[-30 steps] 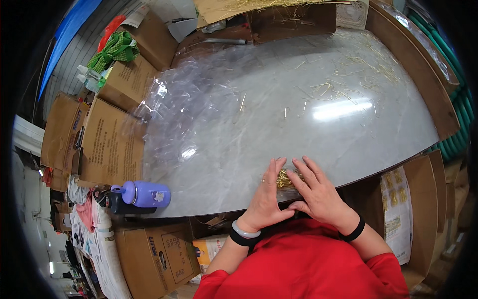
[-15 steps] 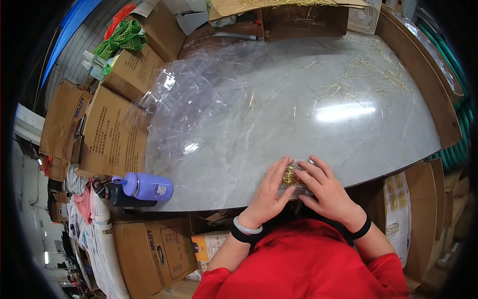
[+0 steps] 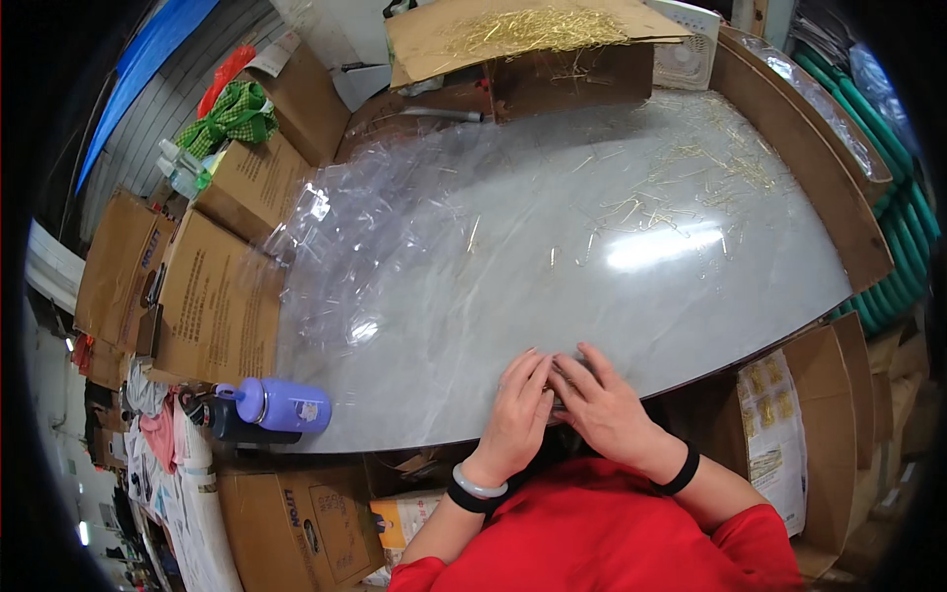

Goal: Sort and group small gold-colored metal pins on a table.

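At the table's near edge, my left hand (image 3: 517,407) and my right hand (image 3: 604,407) come together around a small clear plastic box (image 3: 559,407). Their curled fingers meet over its top and hide most of it, along with the gold wire pieces inside. Only a sliver of the plastic shows between the thumbs. Beyond my hands, thin gold wire hooks (image 3: 646,209) lie scattered on the grey marbled table (image 3: 444,365). To the left, empty clear plastic boxes (image 3: 360,222) spread in a loose heap.
A purple bottle (image 3: 296,407) lies at the table's left front corner beside a dark bottle (image 3: 229,422). Cardboard boxes (image 3: 222,296) line the left side. At the back, a cardboard sheet (image 3: 424,49) carries a gold wire pile (image 3: 543,32). On the right, an open carton (image 3: 819,434) holds filled packs (image 3: 769,390).
My hands have drawn closer together, and their fingers now cover the gold pieces that showed in the box before. The view has shifted, bringing more of the back cardboard sheet into sight.
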Tool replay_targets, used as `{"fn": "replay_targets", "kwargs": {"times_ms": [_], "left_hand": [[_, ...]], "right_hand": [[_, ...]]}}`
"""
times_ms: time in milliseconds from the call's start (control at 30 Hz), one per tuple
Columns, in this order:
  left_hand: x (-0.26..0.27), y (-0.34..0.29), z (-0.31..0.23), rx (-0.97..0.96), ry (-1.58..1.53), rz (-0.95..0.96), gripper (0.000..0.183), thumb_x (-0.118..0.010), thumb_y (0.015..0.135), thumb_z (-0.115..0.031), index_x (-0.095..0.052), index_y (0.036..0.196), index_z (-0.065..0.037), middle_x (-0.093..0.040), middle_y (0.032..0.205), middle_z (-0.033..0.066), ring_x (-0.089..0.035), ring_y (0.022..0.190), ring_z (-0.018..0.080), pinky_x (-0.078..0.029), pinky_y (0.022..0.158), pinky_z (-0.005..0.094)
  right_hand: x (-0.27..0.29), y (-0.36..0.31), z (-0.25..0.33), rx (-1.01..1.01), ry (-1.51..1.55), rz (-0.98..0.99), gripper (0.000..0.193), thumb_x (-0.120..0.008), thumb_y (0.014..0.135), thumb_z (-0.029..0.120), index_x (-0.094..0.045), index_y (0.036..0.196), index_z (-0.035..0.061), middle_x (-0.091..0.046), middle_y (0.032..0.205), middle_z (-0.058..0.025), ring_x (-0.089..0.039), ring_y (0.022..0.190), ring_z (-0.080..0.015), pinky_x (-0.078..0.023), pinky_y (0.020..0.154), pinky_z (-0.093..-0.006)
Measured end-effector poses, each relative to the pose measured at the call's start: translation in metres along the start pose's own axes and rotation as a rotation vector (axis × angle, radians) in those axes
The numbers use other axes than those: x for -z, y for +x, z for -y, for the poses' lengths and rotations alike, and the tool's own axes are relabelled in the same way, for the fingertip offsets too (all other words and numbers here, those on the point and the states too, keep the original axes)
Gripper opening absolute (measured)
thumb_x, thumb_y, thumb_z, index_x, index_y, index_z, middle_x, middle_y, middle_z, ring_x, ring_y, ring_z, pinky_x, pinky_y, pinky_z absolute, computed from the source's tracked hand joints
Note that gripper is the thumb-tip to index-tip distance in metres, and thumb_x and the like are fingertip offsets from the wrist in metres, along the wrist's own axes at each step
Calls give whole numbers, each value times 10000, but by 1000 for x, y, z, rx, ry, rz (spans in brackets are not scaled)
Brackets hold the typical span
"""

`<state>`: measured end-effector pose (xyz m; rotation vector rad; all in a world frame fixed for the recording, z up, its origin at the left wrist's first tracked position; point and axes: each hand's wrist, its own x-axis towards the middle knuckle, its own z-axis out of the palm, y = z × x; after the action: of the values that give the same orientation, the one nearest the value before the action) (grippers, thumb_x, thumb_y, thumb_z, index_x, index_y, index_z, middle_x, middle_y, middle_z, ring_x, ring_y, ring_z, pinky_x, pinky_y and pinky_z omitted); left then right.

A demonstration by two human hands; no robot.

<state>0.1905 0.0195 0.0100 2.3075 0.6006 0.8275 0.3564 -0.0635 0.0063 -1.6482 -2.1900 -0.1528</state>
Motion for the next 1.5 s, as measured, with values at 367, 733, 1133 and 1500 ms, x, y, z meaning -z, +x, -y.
{"fn": "replay_targets", "kwargs": {"times_ms": [367, 733, 1133, 1500], "left_hand": [[6, -3, -18, -24, 381, 204, 698, -662, 958, -285, -386, 1469, 104, -370, 1498, 258, -358, 1394, 457, -351, 1144, 512], [24, -16, 11, 166, 513, -30, 588, -677, 937, -217, -487, 1383, 116, -395, 1477, 280, -375, 1369, 456, -351, 1144, 505], [27, -16, 12, 178, 466, -87, 598, -683, 935, -277, -518, 1380, 87, -441, 1447, 262, -399, 1361, 437, -390, 1115, 498], [25, -13, 13, 160, 421, -104, 609, -702, 911, -255, -519, 1367, 104, -451, 1442, 266, -412, 1356, 436, -396, 1116, 490]], "right_hand": [[58, -52, -159, -672, 56, 116, 841, -618, 960, 495, -267, 1592, 66, -158, 1637, -315, -108, 1500, -559, -161, 1224, -596], [25, 43, -248, -728, -72, 301, 938, -447, 952, 716, -161, 1631, 135, -144, 1658, -277, -82, 1516, -535, -84, 1212, -637], [-23, 135, -171, 125, 16, 249, 650, -507, 993, 549, -453, 1494, 138, -363, 1568, -202, -277, 1465, -469, -216, 1210, -578], [-44, 214, -127, 285, 216, 320, 603, -518, 1023, 452, -477, 1431, 9, -390, 1559, -236, -337, 1454, -434, -280, 1196, -520]]}}
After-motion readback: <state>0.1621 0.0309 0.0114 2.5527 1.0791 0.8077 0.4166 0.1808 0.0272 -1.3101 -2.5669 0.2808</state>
